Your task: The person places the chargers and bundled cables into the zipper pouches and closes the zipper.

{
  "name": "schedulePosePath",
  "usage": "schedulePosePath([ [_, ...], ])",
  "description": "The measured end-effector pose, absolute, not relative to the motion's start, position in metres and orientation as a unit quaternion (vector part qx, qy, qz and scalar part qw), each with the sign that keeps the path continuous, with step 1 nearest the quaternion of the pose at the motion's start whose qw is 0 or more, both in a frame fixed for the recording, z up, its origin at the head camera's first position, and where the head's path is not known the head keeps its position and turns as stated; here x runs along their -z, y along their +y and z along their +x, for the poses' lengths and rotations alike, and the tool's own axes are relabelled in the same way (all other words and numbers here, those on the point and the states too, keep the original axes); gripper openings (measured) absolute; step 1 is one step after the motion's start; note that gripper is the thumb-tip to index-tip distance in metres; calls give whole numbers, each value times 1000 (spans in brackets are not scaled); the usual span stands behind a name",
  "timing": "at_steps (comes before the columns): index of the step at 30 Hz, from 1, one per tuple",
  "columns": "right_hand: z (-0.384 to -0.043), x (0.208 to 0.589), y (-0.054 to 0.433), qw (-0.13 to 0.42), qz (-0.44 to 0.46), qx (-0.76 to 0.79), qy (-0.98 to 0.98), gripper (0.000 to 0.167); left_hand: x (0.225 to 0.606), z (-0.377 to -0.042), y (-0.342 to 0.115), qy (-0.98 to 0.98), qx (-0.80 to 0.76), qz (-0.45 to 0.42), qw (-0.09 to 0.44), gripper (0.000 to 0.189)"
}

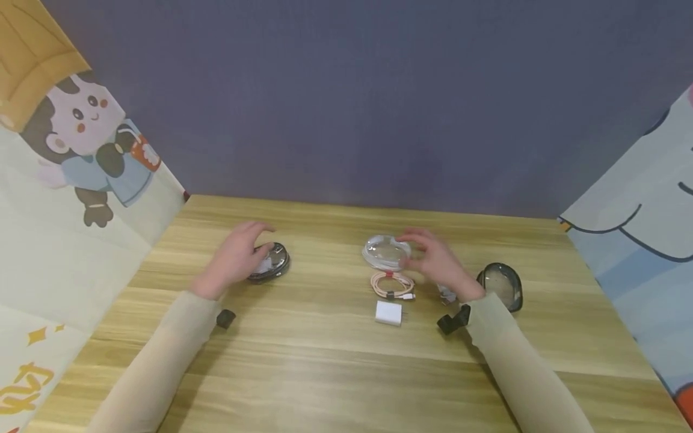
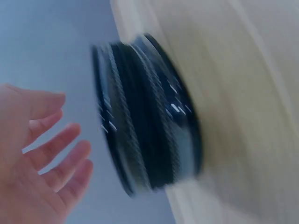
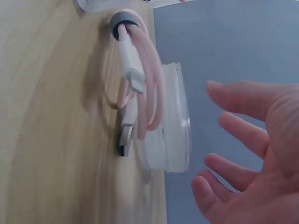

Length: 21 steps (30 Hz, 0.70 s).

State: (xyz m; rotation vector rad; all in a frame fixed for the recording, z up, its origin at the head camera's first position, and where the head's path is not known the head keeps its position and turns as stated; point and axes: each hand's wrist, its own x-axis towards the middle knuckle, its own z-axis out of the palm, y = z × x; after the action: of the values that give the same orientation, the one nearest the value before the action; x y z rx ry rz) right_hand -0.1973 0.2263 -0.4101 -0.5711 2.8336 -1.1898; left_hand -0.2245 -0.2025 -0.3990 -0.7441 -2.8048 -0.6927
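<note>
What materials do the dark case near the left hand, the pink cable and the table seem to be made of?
Dark case: probably plastic, glossy and partly clear, given its glints.
Pink cable: matte, perhaps rubber or fabric, as its strands show little shine.
Table: softly shiny wood or laminate; the grain fits both.

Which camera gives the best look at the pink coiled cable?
Right wrist view: the pink coiled cable is largest there, showing its two white plugs and dark strap. The head view shows it small, between the clear case and white charger; the left wrist view doesn't show it.
</note>
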Motion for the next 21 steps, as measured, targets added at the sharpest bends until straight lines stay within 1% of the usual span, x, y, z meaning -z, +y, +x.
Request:
schedulePosePath([
  [4, -199, 409, 223, 17, -203, 340, 918, 60, 392, -218, -186, -923, 253, -276, 90, 31],
  [7, -202, 410, 222, 21, -207, 324, 923, 61, 388, -214, -173, -913, 268, -296, 84, 26],
  [12, -204, 414, 221, 27, -208, 312, 927, 62, 388, -209, -151, -903, 281, -322, 39, 19],
  [16, -205, 415, 220, 31, -211, 315, 925, 60, 391, -207, -131, -894, 274, -353, -1, 20],
  [21, -206, 418, 221, 29, -202, 318, 926, 61, 399, -211, -98, -884, 255, -392, -28, 20],
])
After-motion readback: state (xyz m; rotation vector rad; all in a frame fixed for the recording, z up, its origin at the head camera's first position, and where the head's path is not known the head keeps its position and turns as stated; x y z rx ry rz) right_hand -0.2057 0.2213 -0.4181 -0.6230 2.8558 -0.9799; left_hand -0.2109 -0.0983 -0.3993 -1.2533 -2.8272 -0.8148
